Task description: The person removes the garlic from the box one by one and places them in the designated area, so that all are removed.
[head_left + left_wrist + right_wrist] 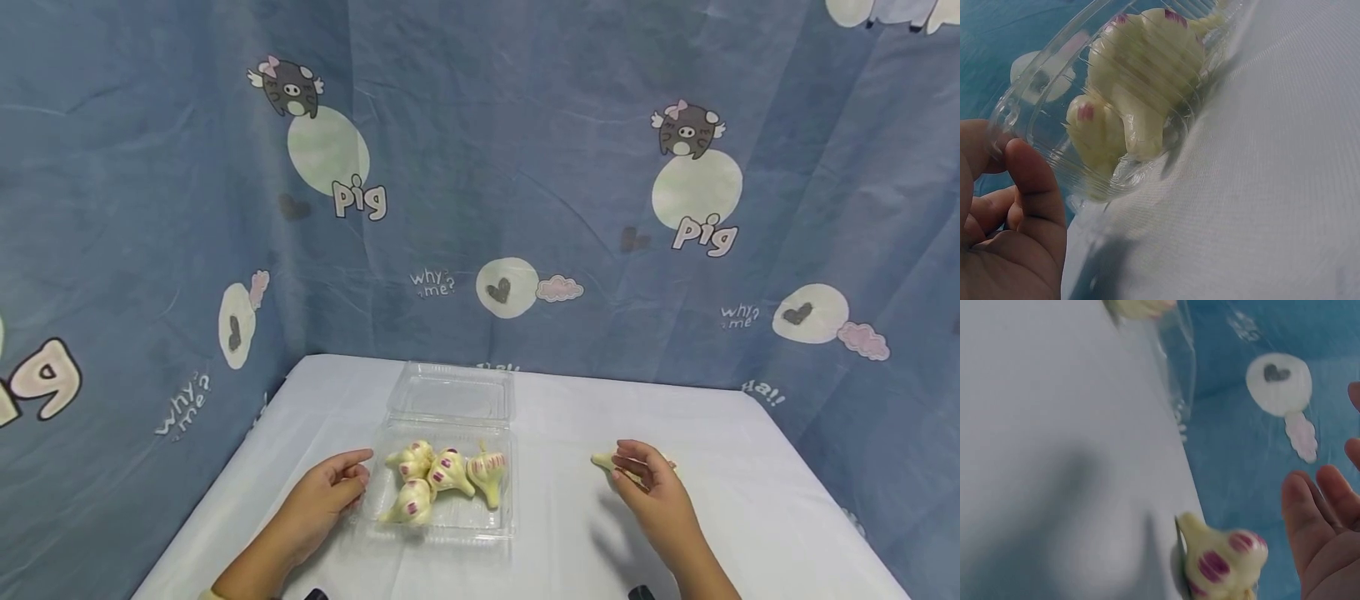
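Note:
A clear plastic clamshell box [480, 520] stands on the white table with its lid [448, 398] folded back. Several garlic bulbs [450, 472], pale yellow with purple patches, lie in its base. At the left edge of the box is my left hand [318, 500]; the left wrist view shows its thumb [1034, 172] and forefinger pinching the plastic rim [1007, 119]. To the right of the box, another garlic bulb [1225, 559] lies on the table. My right hand [660, 496] hovers over it with fingers spread and nothing held, partly hiding it in the head view.
The white cloth-covered table [555, 500] extends around the box and the lone bulb. Blue curtains [480, 167] printed with pigs and lettering hang behind the table and along both sides.

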The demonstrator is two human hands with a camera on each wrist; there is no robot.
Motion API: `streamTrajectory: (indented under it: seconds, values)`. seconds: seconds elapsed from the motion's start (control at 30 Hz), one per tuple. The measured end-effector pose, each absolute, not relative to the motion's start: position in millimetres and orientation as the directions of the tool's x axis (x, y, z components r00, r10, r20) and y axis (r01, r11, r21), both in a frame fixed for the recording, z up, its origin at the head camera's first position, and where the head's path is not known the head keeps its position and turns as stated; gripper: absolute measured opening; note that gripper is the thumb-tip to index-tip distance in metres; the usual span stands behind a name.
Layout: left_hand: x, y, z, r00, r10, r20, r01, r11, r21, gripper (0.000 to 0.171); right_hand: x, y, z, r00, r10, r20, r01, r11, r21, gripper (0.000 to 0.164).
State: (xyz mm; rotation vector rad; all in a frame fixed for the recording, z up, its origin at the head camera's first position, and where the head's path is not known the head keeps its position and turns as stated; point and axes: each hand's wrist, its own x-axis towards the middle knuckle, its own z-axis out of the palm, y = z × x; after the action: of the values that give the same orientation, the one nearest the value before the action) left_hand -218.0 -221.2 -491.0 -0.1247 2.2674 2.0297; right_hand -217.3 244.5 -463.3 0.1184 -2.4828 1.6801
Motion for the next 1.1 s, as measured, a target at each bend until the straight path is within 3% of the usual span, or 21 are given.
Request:
streamTrajectory:
  seconds: [0.27, 0.47, 1.1]
  values:
    - [-218, -220, -493, -0.993, 0.000, -0.116, -0.115, 0.115, 0.987, 0.053, -217, 224, -468, -0.986, -0.072, 0.152, -0.167, 0.375, -0.912, 0.045]
    - [-218, -221, -493, -0.994, 0.003, -0.111, -0.110, 0.117, 0.987, 0.053, -217, 203, -473, -0.985, -0.135, 0.108, -0.143, 0.290, -0.946, 0.045]
    - [-220, -223, -498, -0.995, 0.010, -0.102, -0.100, 0.116, 0.988, 0.052, -210, 159, -474, -0.936, -0.293, 0.195, -0.283, 0.295, -0.913, 0.046]
